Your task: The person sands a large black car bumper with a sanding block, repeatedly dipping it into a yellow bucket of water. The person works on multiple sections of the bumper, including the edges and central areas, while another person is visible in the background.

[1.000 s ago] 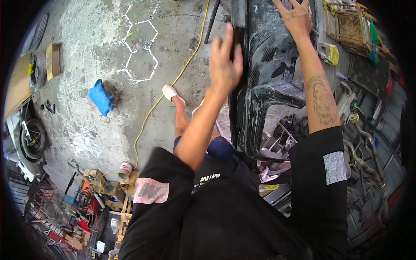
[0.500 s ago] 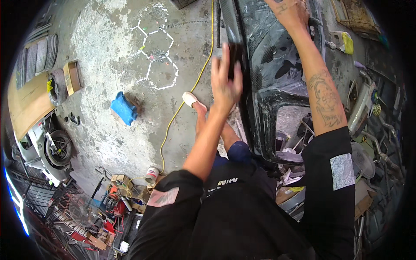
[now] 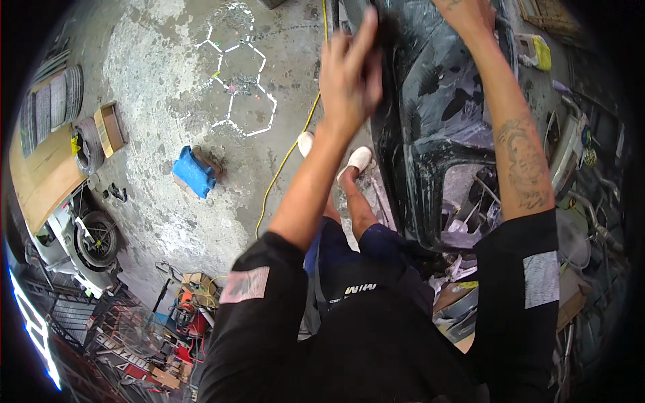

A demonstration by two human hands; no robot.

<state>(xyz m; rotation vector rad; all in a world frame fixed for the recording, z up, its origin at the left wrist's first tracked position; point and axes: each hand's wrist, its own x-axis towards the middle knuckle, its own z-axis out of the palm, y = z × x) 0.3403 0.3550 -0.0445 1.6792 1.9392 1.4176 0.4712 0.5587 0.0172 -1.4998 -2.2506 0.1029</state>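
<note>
A big black car body panel (image 3: 430,114), dusty and scuffed with pale patches, stands in front of me at the upper right. My left hand (image 3: 349,74) is raised with its fingers stretched out, lying against the panel's left edge; I see nothing in it. My right hand (image 3: 467,13) rests on top of the panel at the upper rim of the view, its fingers cut off there. My feet in white shoes (image 3: 356,161) stand on the concrete just left of the panel.
A yellow cable (image 3: 289,158) runs across the concrete floor past my feet. A blue block (image 3: 195,171) lies left of it, below white hexagon marks (image 3: 235,74). Tyres (image 3: 57,101) and a wheel (image 3: 97,238) sit far left. Tools (image 3: 188,316) crowd the lower left, metal parts (image 3: 470,208) the right.
My left hand has slid up along the panel's left edge and its fingers have drawn closer together. My right hand has moved up to the rim of the view.
</note>
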